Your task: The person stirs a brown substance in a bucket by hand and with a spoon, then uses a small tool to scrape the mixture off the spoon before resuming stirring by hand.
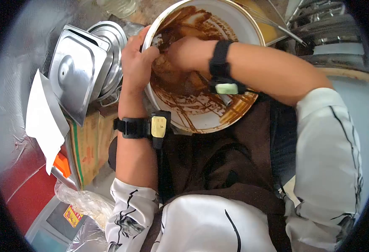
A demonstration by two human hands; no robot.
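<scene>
A large white bucket [239, 19] smeared inside with brown paste is tilted toward me. My left hand [137, 63] grips its left rim, fingers curled over the edge. My right hand [188, 52] reaches down inside the bucket, pressed into the brown paste; whether it holds a tool I cannot tell, though a grey handle-like piece shows below the wrist. Both wrists wear black bands with small devices. I wear a brown apron over white sleeves.
Stacked steel lids and pans [77, 69] sit left of the bucket on a cardboard box [90, 147]. A white paper sheet [43, 119] lies beside them. Metal racks [331, 29] stand at the upper right. Plastic bags [81, 201] lie at lower left.
</scene>
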